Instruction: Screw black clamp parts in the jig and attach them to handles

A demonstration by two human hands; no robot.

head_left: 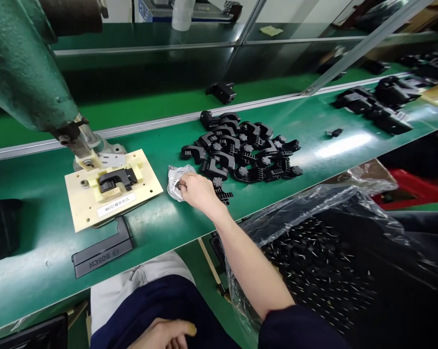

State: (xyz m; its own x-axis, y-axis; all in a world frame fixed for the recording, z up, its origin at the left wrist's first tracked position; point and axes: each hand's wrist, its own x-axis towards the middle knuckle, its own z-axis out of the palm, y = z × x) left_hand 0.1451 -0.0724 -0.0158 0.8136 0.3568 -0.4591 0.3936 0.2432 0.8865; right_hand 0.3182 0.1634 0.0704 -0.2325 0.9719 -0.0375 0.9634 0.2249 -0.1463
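Note:
My right hand point(196, 190) reaches into a small crumpled plastic bag point(174, 183) on the green bench, its fingers pinched together; what they hold is hidden. Low in the picture, my left hand point(164, 334) rests over my lap with curled fingers and a covering on one fingertip; whether it holds anything is hidden. Left of the bag, a cream fixture plate point(78, 203) holds a black curved part point(115, 179). Just beyond my right hand lies a pile of black clamp-like parts point(236, 150).
A green press arm point(33, 72) stands over the fixture. A flat black BOSCH piece point(102, 252) lies near the front edge. At the right, a plastic-lined container point(313, 271) holds many small black pieces with metal pins. More black parts point(379, 104) lie farther right.

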